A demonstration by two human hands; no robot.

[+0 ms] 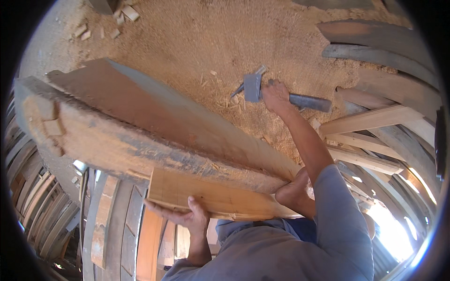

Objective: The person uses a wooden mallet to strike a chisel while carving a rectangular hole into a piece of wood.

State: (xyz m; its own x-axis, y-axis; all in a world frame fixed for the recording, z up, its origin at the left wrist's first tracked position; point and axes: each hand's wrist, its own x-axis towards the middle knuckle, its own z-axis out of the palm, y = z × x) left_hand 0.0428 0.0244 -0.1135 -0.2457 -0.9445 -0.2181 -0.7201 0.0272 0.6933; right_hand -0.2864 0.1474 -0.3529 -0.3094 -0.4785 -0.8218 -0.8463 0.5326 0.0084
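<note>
My left hand (186, 217) grips the near edge of a smooth yellowish board (208, 194), thumb against its upper edge and fingers stretched along the lower corner. The board lies along the near side of a thick weathered timber (108, 143). Beyond the timber, my right hand (275, 96) is closed round an adze (309, 102), close to its flat grey head, with the dark handle sticking out to the right. A narrow, pointed dark piece (237, 90) shows beside the head; whether it belongs to the adze I cannot tell. My bare foot (293, 189) rests against the timber's right end.
Sawdust and shavings cover the ground (201, 37). Wood offcuts (130, 13) lie at the far left. A broad reddish-brown plank (154, 110) leans along the timber's far side. Stacked boards (370, 118) crowd the right, and more timber pieces (108, 210) stand at the near left.
</note>
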